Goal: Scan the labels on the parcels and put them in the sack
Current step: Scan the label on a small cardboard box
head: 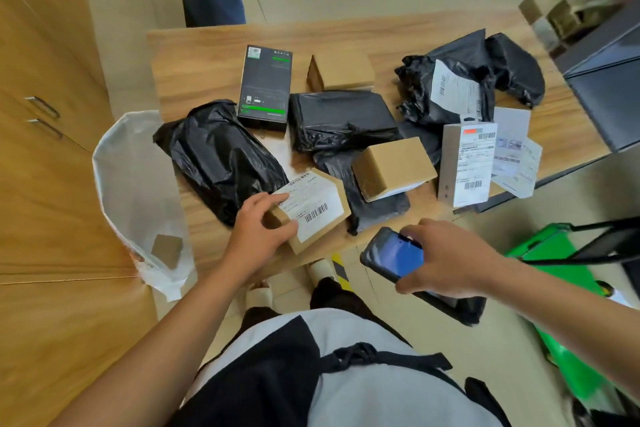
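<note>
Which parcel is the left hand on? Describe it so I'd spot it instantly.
Look at the near edge of the wooden table, beside the white sack. There the left hand holds a brown cardboard box. Unlike the plain brown boxes farther back, its top bears a white barcode label.

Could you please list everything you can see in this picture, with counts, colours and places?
light wooden table: one, tan, centre.
white woven sack: one, white, open at the table's left edge, small brown box inside.
black plastic mailer bags: at least five, black, spread across the table.
brown cardboard boxes: three, brown, on the table; nearest bears a white barcode label.
black printed carton: one, black with green, table's far left.
grey labelled box: one, grey, at the table's right edge.
loose paper slips: several, white, beside the grey box.
green plastic container: one, green, floor at right.
left grip: one, bare hand, holds the nearest brown box.
right grip: one, bare hand, holds a black handheld scanner with blue screen.
</note>
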